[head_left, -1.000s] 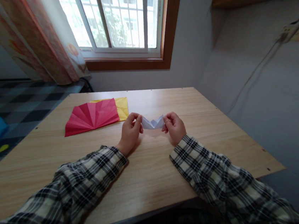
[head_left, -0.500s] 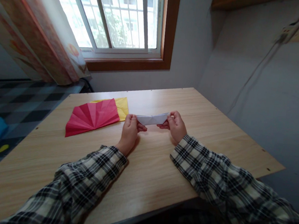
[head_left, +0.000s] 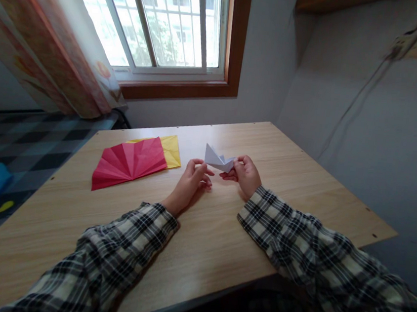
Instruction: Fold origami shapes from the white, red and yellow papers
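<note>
Right hand (head_left: 248, 176) pinches the white folded paper (head_left: 219, 162) over the table (head_left: 217, 246), long axis running left to right, its left tip pointing up! Left hand (head_left: 189, 180) beside it, fingers loosely parted, contact unclear.

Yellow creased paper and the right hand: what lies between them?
In the head view, the left hand and the white folded paper lie between the yellow creased paper and the right hand, which pinches one end.
</note>
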A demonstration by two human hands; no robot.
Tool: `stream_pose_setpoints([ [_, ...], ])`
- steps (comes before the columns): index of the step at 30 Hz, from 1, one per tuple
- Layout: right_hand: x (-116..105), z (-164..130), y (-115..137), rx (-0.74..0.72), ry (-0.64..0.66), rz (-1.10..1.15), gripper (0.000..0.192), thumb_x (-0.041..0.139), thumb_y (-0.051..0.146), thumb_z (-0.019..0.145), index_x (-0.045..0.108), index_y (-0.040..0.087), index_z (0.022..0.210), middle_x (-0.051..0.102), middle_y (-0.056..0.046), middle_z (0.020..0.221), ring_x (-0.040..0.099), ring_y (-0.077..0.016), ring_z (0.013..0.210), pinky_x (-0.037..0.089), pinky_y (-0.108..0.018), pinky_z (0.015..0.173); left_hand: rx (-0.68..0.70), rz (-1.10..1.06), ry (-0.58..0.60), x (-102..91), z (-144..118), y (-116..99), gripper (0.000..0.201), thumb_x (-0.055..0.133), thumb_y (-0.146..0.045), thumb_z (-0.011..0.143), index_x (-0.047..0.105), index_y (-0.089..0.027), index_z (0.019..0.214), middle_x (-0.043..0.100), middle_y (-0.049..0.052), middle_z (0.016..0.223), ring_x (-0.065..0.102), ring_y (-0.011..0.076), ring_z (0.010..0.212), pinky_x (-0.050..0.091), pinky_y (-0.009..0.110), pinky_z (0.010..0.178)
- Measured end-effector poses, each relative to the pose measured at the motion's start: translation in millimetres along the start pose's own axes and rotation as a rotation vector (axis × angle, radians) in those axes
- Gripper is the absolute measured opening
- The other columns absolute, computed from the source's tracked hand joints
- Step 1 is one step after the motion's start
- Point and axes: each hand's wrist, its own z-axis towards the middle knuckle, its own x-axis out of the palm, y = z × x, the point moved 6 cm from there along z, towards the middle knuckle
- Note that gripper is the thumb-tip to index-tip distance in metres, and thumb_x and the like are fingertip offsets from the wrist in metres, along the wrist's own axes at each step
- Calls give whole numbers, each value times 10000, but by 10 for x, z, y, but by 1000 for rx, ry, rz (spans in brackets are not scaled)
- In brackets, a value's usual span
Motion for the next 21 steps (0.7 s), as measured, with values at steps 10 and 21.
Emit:
stream_pose_setpoints([
  [10,75,-52,62,-31,147,-113,338,608,521,871,415,250,935,640,83,578,710,-158,532,587,-248,507,-52,284,89,47,12,-24,389,679,-512,870,504,-179,964,612,5,717,599,135,570,499,286,574],
  [21,93,-109,156,-125,175,-264,210,583,410,889,466,238,862,654,51,644,677,-136,514,529,-216,455,-70,128,116,96,-54,-66,529,800,-373,783,557,-150,1196,691,107,1031,698,222,892,581,338,767],
])
